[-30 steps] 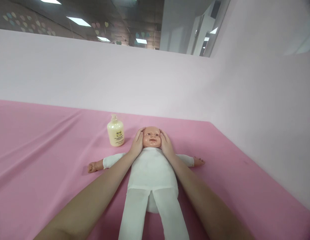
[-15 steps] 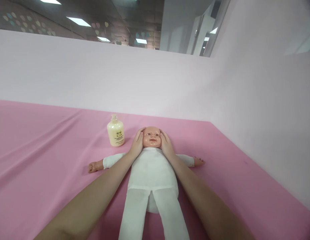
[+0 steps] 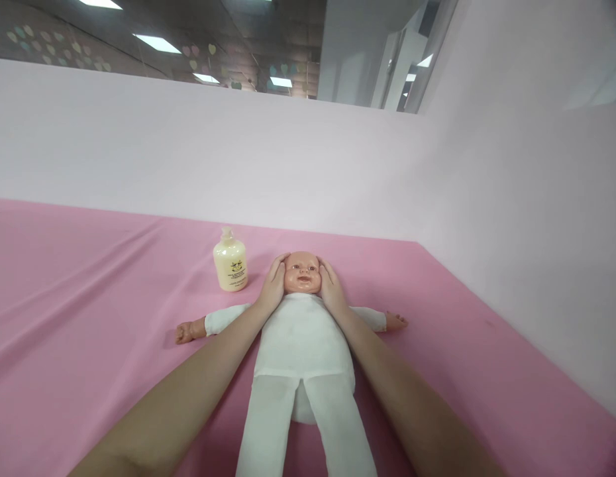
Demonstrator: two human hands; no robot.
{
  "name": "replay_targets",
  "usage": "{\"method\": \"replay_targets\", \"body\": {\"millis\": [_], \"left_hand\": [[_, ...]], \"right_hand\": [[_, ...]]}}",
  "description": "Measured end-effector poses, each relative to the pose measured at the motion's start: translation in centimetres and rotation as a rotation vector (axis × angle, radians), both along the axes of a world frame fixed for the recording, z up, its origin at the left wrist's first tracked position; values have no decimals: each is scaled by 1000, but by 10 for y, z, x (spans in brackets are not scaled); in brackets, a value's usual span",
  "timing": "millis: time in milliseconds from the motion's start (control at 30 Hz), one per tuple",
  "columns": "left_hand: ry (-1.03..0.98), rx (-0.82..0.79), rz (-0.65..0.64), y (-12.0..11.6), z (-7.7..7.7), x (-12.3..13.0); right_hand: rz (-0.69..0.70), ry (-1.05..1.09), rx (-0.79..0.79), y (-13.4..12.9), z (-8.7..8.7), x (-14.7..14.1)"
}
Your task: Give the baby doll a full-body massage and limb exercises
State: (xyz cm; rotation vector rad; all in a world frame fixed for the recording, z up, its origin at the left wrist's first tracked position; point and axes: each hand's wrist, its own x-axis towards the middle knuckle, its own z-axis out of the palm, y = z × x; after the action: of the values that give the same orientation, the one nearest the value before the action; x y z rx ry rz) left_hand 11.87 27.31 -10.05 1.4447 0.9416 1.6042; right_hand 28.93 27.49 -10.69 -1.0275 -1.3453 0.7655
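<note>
1. The left hand (image 3: 273, 283) lies along one side of the doll's head (image 3: 303, 273), palm inward, fingers extended and unclenched.
2. The right hand (image 3: 332, 283) mirrors it on the head's other side, fingers likewise extended; the two cup the head between them.
3. The doll (image 3: 304, 334) lies face up beneath the forearms, arms spread, legs towards the person.
4. The step in hand looks like a two-sided hold on the head; a next move seems to call for light, even pressure from both palms.
5. Beside the doll's head, on the left hand's side, a bottle (image 3: 231, 266) stands upright, untouched. It looks cream-coloured; how full it is, I cannot tell.
6. Pink cloth (image 3: 104, 318) spreads under the doll; beyond its head rises a pale wall (image 3: 189, 146).
</note>
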Motion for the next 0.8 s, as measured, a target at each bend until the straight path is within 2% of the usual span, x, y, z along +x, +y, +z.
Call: {"method": "replay_targets", "body": {"millis": [400, 800], "left_hand": [[-25, -3, -6, 2, -2, 1], [-27, -17, 2, 1, 0, 1]], "right_hand": [[20, 18, 8, 1, -1, 2], [59, 110, -4, 12, -8, 4]]}}
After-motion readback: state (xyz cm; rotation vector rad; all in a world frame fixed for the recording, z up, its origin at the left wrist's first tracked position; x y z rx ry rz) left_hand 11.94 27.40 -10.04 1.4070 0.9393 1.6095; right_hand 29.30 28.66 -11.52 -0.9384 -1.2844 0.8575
